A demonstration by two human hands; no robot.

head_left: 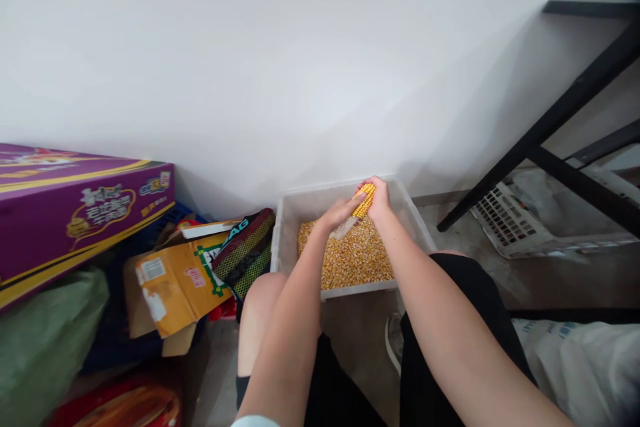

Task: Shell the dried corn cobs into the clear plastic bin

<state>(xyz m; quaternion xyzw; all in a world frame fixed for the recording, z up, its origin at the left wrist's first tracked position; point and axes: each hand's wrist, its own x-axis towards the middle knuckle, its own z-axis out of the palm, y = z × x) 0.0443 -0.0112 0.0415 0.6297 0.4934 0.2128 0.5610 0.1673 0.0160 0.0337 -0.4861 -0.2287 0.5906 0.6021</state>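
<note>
An ear of corn (364, 201) is between my two hands, above a white plastic bin (278, 240). Yellow kernels cover its upper part, while a pale, bare-looking stretch shows toward its lower left end. My right hand (381, 196) wraps round the upper right side of the ear. From the left, my left hand (342, 212) grips it, with the thumb side lying along the kernels; some of its fingers are hidden behind the ear. Loose corn kernels (356, 257) spread over the bottom of the bin below.
Left of the bin lie a mesh bag (245, 247) and an orange opened carton (175, 280). A purple box (90, 220) sits farther left, over a green sack (50, 340). At right are black table legs (505, 160), a white basket (510, 217) and a white sack (575, 360).
</note>
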